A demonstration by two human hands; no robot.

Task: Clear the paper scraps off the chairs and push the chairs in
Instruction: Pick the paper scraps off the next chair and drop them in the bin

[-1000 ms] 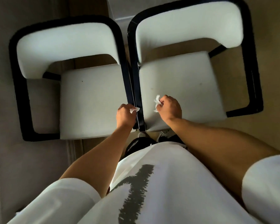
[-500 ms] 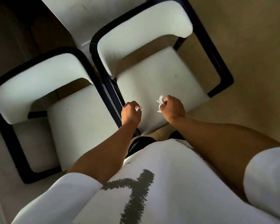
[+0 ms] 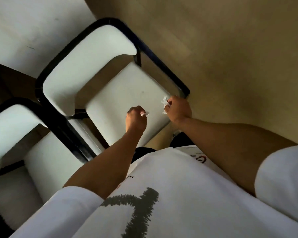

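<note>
Chairs come first: the right chair (image 3: 120,93) fills the middle, the left chair (image 3: 47,162) sits near the left edge, and both seats look bare of paper. Over the right seat's near edge, the left hand (image 3: 136,120) is closed on a small scrap (image 3: 144,114), and the right hand (image 3: 178,109), at the near right corner, is fisted around a bigger crumpled scrap (image 3: 165,103). To finish well, I'd keep both fists tight so nothing drops, then push each chair straight in by its frame.
</note>
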